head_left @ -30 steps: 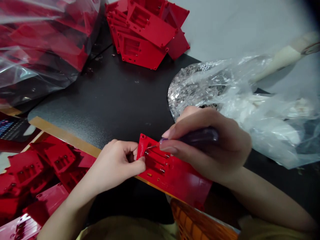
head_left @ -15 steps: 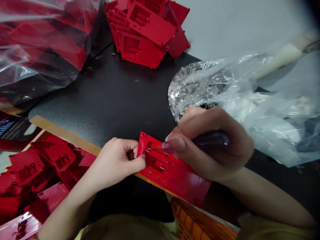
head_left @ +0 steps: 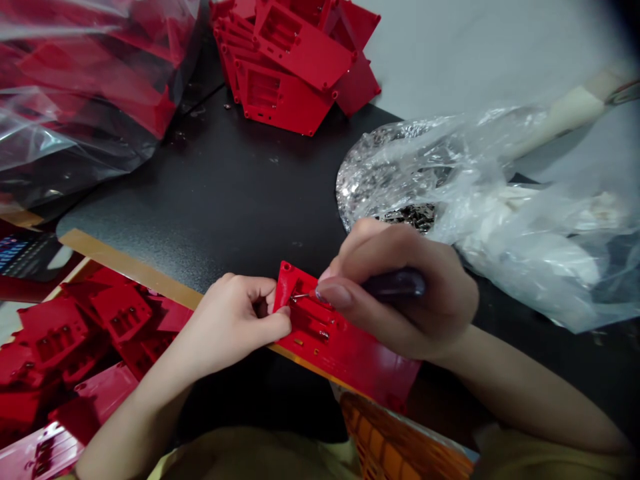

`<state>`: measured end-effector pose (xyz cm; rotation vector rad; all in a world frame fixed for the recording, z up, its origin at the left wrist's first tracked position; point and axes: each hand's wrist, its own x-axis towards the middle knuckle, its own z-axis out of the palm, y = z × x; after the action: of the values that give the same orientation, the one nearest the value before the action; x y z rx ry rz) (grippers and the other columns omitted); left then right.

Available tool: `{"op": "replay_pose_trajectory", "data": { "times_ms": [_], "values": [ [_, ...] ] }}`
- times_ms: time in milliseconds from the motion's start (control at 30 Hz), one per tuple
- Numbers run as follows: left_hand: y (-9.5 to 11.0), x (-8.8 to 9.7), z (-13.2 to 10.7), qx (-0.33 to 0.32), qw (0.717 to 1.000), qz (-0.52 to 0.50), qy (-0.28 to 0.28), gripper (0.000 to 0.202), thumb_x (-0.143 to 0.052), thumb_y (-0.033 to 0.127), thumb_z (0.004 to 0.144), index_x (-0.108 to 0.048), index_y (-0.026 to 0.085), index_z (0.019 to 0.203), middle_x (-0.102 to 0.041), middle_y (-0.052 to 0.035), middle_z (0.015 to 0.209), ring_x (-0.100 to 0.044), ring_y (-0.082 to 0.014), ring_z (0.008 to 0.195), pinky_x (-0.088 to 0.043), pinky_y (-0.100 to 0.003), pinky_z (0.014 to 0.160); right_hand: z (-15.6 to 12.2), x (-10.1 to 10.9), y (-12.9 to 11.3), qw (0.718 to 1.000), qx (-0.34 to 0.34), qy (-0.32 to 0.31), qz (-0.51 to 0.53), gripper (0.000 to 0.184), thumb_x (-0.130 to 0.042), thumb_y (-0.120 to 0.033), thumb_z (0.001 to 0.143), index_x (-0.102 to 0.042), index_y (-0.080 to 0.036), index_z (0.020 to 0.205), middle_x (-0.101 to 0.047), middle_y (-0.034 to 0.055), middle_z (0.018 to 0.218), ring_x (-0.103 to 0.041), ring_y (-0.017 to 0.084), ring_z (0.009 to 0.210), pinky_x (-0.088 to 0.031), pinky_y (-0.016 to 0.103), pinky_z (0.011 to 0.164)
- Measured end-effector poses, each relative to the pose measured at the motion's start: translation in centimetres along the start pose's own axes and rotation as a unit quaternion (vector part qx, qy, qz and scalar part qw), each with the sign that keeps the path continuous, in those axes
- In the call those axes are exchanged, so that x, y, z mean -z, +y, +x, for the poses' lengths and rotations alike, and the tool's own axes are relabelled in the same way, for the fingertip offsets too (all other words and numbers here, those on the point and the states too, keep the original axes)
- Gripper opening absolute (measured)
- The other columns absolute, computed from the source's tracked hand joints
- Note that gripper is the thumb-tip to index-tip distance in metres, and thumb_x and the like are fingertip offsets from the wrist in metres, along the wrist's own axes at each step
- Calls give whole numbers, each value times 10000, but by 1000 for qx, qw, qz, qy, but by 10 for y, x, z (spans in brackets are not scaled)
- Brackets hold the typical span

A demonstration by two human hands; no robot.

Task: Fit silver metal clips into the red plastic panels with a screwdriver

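A red plastic battery housing (head_left: 345, 347) lies at the front edge of the black table, its slots with small metal springs facing up. My left hand (head_left: 240, 320) pinches its left end between thumb and fingers. In my right hand (head_left: 400, 287) is a screwdriver (head_left: 395, 283) with a dark handle, gripped like a pen. Its thin metal shaft points left, and the tip is at the upper left slot of the housing, by a metal contact. My right hand covers part of the housing's upper right side.
More red housings (head_left: 295, 100) are piled at the back. A clear bag (head_left: 90, 100) of red parts stands at far left, and a box of red housings (head_left: 115, 313) sits below. To the right, plastic bags (head_left: 540, 233) hold small metal pieces (head_left: 367, 177). An orange basket (head_left: 395, 440) is below the edge.
My right hand has shifted left and slightly down with the screwdriver, whose handle has come left too. My left hand and the housing have hardly moved.
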<state>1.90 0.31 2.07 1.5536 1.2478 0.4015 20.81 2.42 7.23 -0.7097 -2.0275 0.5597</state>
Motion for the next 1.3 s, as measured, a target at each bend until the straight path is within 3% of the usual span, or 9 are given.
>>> {"op": "replay_pose_trajectory", "data": {
  "times_ms": [200,400,500,600,667,733,900,1033,1300],
  "values": [
    [-2,-1,2,-7,1000,4,3,295,-569,296,728,-372,175,544,-302,77,518,-279,-56,492,-210,-184,437,-1,-6,3,999,-27,13,40,260,-638,-109,858,-453,-204,701,-496,-49,633,-476,66,553,-382,231,497],
    [-2,1,1,-1,999,-27,-26,280,-551,298,758,-401,178,554,-367,70,521,-308,-70,504,-240,-207,467,-5,-10,8,994,-49,26,90,243,-618,-147,872,-452,-211,706,-475,-58,632,-460,66,545,-385,237,510],
    [-1,2,1,4,999,-37,-34,344,-551,370,806,-414,179,555,-416,63,504,-333,-74,488,-251,-211,466,-2,-7,13,982,-146,34,112,258,-635,-288,893,-487,-208,697,-554,-46,623,-499,64,495,-394,230,462],
    [-2,2,1,9,998,-47,-40,384,-544,442,831,-442,176,572,-456,49,511,-358,-81,492,-259,-213,468,5,3,18,949,-234,127,169,269,-675,-393,862,-550,-209,710,-655,-36,615,-483,54,373,-316,210,324],
    [-3,1,1,15,998,-48,-41,385,-541,449,836,-453,174,580,-464,44,519,-364,-84,499,-263,-213,473,9,8,20,930,-221,221,193,298,-748,-425,786,-566,-210,687,-663,-40,569,-447,56,308,-252,217,259],
    [-4,0,1,20,998,-47,-41,380,-544,437,834,-448,175,577,-453,45,520,-368,-86,504,-267,-211,478,12,10,22,922,-197,262,207,376,-816,-432,698,-519,-214,621,-632,-54,508,-405,57,270,-220,225,231],
    [-3,1,2,22,998,-42,-43,345,-554,392,820,-451,175,573,-433,52,517,-364,-83,500,-270,-205,475,10,-6,20,938,-198,198,203,460,-803,-354,727,-413,-201,535,-526,-72,469,-412,38,325,-281,192,285],
    [-1,1,1,17,999,-35,-37,342,-550,362,815,-413,176,562,-417,58,510,-329,-77,503,-251,-203,471,8,-13,19,950,-200,196,140,454,-750,-258,783,-389,-193,515,-487,-64,472,-421,43,393,-347,202,372],
    [-2,0,1,13,999,-22,-34,346,-533,379,832,-416,175,579,-368,55,542,-309,-81,527,-246,-208,478,8,-8,18,960,-197,172,103,413,-745,-258,790,-467,-189,493,-474,-72,429,-372,30,340,-333,209,346]
  ]
}}
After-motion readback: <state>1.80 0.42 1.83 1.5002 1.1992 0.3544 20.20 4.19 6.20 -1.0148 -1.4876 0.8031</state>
